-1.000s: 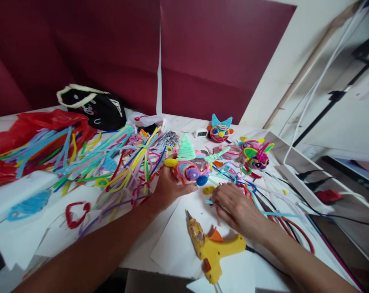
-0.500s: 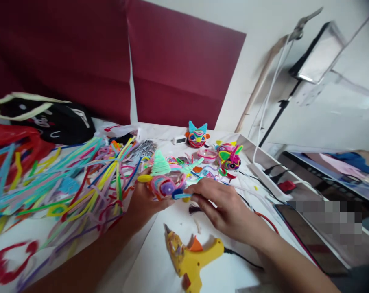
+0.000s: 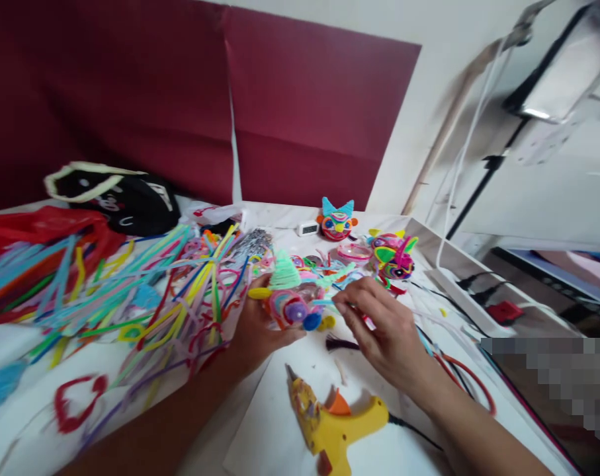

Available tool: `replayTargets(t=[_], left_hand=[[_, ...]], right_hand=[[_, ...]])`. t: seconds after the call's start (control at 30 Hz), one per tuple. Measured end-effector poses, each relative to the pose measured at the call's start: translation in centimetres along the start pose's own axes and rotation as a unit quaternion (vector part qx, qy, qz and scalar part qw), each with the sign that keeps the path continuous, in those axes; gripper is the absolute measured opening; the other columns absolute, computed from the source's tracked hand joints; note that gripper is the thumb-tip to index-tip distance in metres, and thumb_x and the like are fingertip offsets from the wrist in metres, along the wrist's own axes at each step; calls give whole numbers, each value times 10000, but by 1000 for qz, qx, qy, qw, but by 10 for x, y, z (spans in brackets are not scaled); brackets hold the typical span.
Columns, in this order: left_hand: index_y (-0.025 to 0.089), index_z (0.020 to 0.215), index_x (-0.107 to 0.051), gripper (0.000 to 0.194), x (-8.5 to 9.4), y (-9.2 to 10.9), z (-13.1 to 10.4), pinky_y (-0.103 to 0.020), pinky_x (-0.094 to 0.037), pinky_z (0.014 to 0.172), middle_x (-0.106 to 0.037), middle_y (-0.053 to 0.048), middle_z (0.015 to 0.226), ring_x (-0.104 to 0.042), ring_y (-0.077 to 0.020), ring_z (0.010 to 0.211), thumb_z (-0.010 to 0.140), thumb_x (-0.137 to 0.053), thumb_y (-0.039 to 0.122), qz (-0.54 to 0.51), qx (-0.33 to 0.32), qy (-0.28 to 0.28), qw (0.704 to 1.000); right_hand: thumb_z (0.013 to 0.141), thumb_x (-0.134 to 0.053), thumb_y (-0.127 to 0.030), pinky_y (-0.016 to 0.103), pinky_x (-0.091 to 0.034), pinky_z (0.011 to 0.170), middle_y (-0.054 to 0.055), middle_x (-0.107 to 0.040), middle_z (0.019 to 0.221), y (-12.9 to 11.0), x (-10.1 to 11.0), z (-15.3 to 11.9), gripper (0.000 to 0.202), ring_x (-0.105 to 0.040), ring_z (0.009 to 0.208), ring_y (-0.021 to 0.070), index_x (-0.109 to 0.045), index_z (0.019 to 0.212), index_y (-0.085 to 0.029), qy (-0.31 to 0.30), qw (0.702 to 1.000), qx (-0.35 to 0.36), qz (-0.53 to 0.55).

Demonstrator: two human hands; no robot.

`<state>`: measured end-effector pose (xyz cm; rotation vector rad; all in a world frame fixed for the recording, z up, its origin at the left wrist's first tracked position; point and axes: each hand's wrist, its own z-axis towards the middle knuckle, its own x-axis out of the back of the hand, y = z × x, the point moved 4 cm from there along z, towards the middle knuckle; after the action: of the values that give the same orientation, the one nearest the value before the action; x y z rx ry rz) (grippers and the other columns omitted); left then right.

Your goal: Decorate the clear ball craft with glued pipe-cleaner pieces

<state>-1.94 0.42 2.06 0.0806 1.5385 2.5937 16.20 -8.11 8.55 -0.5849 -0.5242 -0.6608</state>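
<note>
1. Since half a second ago the right hand (image 3: 386,330) has risen from the figure's (image 3: 292,301) lower edge to its right side, pinching a light blue strand (image 3: 324,303).
2. The left hand (image 3: 255,327) grips the figure from beneath, above the table (image 3: 280,436).
3. The figure is fuzzy coiled pipe cleaner with a green cone; a yellow glue gun (image 3: 332,423) lies near.

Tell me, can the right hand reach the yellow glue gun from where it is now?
Probably yes. The right hand is at the pipe-cleaner figure that the left hand holds, and the glue gun lies on white paper just below it, with nothing between them. It pinches a thin piece, so its grip is not free.
</note>
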Motion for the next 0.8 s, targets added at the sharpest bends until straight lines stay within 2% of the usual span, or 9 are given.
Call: replayTargets(t=[0.1, 0.27, 0.67, 0.8], left_hand=[[249, 979, -623, 690, 0, 0, -2, -457, -587, 830, -675, -39, 941, -670, -319, 972, 359, -918, 178, -2, 6, -1, 1000], [296, 1197, -500, 925, -2, -6, -7, -441, -601, 837, -631, -60, 1185, -671, -314, 1029, 379, -899, 128, -71, 72, -32, 994], [298, 1249, -449, 962, -7, -10, -12, -434, -537, 990, -523, -93, 1382, -584, -328, 1225, 413, -889, 121, -107, 65, -66, 990], [304, 1253, -452, 967, -8, -13, -14, -434, -530, 996, -519, -94, 1387, -577, -339, 1228, 412, -891, 118, -108, 75, -66, 989]], right_hand=[[962, -492, -97, 281, -500, 745, 63, -589, 941, 1, -3, -2, 171, -591, 848, 156, -583, 1058, -205, -5, 1000, 5, -28], [946, -508, -72, 264, -493, 743, 62, -599, 952, -2, -3, -4, 216, -592, 854, 148, -566, 1112, -196, 7, 999, 32, -40], [944, -494, -68, 278, -485, 762, 78, -613, 1000, -7, -5, -4, 227, -599, 895, 169, -568, 1119, -192, 7, 993, 62, -99], [944, -484, -46, 279, -481, 775, 87, -605, 1024, -7, -6, -5, 252, -585, 918, 169, -563, 1143, -179, -2, 992, 69, -107]])
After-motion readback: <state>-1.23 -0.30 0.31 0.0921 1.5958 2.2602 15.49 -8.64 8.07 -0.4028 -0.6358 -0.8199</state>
